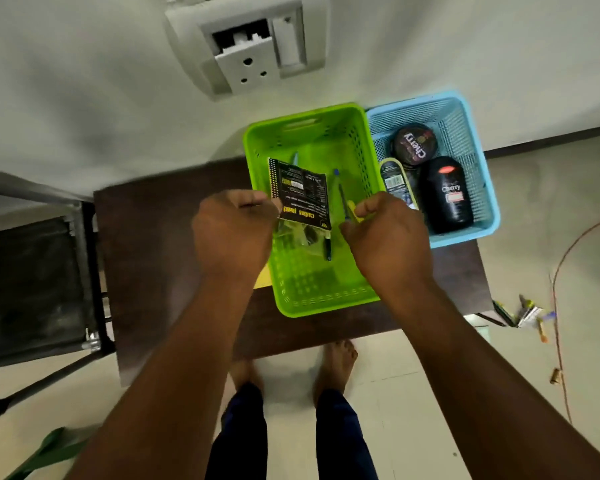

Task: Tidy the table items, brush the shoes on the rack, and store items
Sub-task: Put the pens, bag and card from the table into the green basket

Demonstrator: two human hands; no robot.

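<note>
two baskets sit on the table [174, 237]. my left hand [232, 230] pinches a black packet [302, 195] over the green basket [312, 133]; my right hand [385, 237] pinches a pen [343, 206]. polish already fills the blue basket [465, 112]; shoes unbrushed, i judge.

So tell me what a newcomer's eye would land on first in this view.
The bright green basket at the middle of the dark table grabs attention, with the left hand pinching a black packet over it and the right hand holding a small yellow item beside a pen. Touching its right side, a blue basket holds a round Cherry tin and a black Cherry bottle.
</note>
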